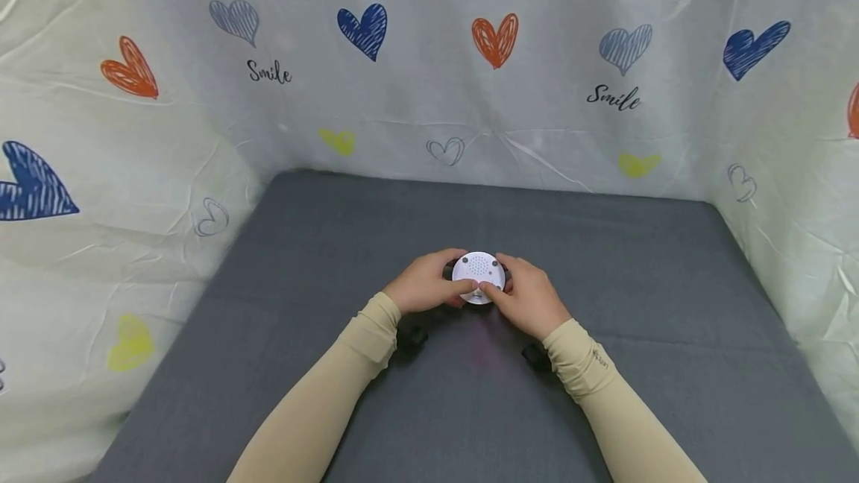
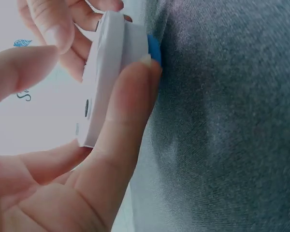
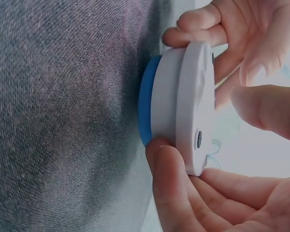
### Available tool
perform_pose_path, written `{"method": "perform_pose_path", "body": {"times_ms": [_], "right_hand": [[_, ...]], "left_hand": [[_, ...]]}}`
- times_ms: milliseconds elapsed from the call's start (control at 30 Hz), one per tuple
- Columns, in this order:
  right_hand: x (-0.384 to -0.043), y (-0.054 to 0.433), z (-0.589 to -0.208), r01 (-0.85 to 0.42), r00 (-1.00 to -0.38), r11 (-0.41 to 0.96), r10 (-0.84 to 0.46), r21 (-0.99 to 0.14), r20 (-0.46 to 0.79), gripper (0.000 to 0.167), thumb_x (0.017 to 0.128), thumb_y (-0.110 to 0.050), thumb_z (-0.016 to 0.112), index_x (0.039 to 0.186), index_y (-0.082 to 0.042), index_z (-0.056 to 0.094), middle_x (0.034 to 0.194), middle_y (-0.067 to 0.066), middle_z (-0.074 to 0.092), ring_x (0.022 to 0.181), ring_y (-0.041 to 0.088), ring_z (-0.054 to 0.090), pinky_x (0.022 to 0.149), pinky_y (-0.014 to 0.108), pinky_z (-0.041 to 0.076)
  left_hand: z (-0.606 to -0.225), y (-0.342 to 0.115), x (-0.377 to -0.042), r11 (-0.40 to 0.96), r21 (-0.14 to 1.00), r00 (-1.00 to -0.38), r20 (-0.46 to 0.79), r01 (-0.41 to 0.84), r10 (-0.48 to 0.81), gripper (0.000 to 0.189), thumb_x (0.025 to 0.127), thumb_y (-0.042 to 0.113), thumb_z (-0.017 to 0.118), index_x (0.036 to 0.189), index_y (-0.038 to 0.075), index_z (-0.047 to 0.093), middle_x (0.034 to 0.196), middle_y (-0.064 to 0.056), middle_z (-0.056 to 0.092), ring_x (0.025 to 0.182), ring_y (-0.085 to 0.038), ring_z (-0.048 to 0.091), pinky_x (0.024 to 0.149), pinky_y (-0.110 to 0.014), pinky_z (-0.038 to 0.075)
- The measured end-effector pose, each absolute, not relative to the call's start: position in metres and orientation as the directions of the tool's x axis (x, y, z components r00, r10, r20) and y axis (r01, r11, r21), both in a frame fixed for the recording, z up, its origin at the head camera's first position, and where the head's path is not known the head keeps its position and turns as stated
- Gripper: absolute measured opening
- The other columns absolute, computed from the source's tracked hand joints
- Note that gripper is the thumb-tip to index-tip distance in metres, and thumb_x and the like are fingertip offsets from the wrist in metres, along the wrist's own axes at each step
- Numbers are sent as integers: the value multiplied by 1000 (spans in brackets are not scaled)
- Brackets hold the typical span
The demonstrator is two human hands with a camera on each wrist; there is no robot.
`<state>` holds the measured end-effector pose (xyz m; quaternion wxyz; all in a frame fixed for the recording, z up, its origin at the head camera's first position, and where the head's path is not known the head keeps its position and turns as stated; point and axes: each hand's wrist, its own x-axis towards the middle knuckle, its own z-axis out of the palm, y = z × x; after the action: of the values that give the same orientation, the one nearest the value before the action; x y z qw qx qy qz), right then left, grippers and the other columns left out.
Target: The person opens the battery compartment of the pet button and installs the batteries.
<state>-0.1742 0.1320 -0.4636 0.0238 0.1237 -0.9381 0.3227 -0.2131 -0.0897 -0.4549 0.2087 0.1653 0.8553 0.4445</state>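
Note:
A round white device (image 1: 479,265) with a grid of small holes and dark round feet on its upturned face is between my two hands. Its stepped white side (image 2: 135,43) and a blue layer (image 3: 149,101) show underneath, facing the grey cloth. My left hand (image 1: 426,283) grips the left edge, fingers along the rim. From the other side, my right hand (image 1: 535,300) holds the right edge. Both thumbs reach over the upturned face, their tips close together near its front edge in the head view.
Grey cloth (image 1: 429,408) covers the table under the hands. White sheeting (image 1: 416,95) printed with hearts and "Smile" stands behind and at both sides. A small black object (image 1: 411,339) sits by the left wrist, another (image 1: 535,356) by the right wrist.

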Motion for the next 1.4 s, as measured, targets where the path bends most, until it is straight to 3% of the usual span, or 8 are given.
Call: {"method": "perform_pose_path", "body": {"times_ms": [233, 433, 700, 833, 967, 1067, 1267, 1400], "right_hand": [[-172, 132, -460, -254, -967, 737, -201, -626, 156, 61, 101, -33, 77, 150, -2, 60, 132, 15, 70, 85, 17, 71, 71, 33, 58], [-173, 135, -460, -265, -964, 696, -195, -667, 180, 54, 100, -29, 79, 145, -6, 59, 133, 14, 70, 89, 18, 73, 76, 37, 61], [-175, 137, -460, -261, -965, 615, -191, -744, 181, 37, 101, -29, 78, 121, -10, 54, 120, 17, 73, 100, 26, 80, 84, 45, 65], [-175, 137, -460, -256, -965, 586, -205, -769, 164, 33, 98, -25, 82, 112, -10, 56, 120, 16, 72, 104, 27, 80, 88, 43, 66], [-177, 139, -460, -243, -966, 565, -213, -789, 146, 32, 92, -16, 88, 106, -8, 60, 128, 15, 70, 107, 28, 79, 94, 43, 64], [-178, 139, -462, -227, -969, 586, -214, -778, 122, 40, 87, -10, 90, 113, -5, 61, 135, 17, 68, 115, 32, 77, 99, 45, 62], [-176, 134, -467, -247, -959, 698, -275, -672, 67, 86, 85, -8, 93, 157, -2, 47, 151, 23, 60, 137, 38, 64, 112, 52, 54], [-174, 131, -472, -306, -943, 743, -321, -596, 85, 88, 83, -6, 93, 159, -1, 49, 154, 23, 59, 140, 39, 60, 117, 54, 50]], "left_hand": [[-453, -88, -214, 535, 838, -887, -168, 102, 431, 62, 102, 29, 75, 158, 15, 50, 148, -15, 63, 85, -15, 79, 81, -34, 65], [-451, -86, -214, 525, 844, -900, -143, 106, 411, 49, 104, 30, 71, 146, 13, 51, 147, -16, 61, 87, -17, 78, 82, -35, 64], [-451, -91, -212, 522, 842, -907, -105, 138, 408, 44, 102, 52, 73, 116, 15, 53, 90, -6, 59, 69, -17, 52, 65, -31, 41], [-455, -93, -213, 479, 867, -905, -86, 138, 417, 38, 101, 45, 76, 110, 14, 55, 122, -6, 69, 96, -18, 70, 78, -33, 49], [-459, -89, -213, 447, 888, -904, -100, 107, 415, 41, 99, 39, 81, 118, 12, 56, 150, -9, 63, 122, -25, 72, 95, -37, 58], [-461, -84, -213, 471, 874, -903, -102, 118, 417, 56, 95, 34, 86, 131, 10, 53, 148, -13, 61, 127, -28, 71, 102, -42, 59], [-464, -74, -209, 588, 788, -908, -95, 182, 407, 74, 89, 26, 92, 146, 9, 49, 147, -15, 61, 136, -30, 64, 113, -47, 53], [-465, -70, -205, 646, 732, -908, -89, 219, 409, 82, 87, 27, 94, 151, 6, 48, 150, -16, 60, 136, -31, 62, 116, -48, 50]]}}
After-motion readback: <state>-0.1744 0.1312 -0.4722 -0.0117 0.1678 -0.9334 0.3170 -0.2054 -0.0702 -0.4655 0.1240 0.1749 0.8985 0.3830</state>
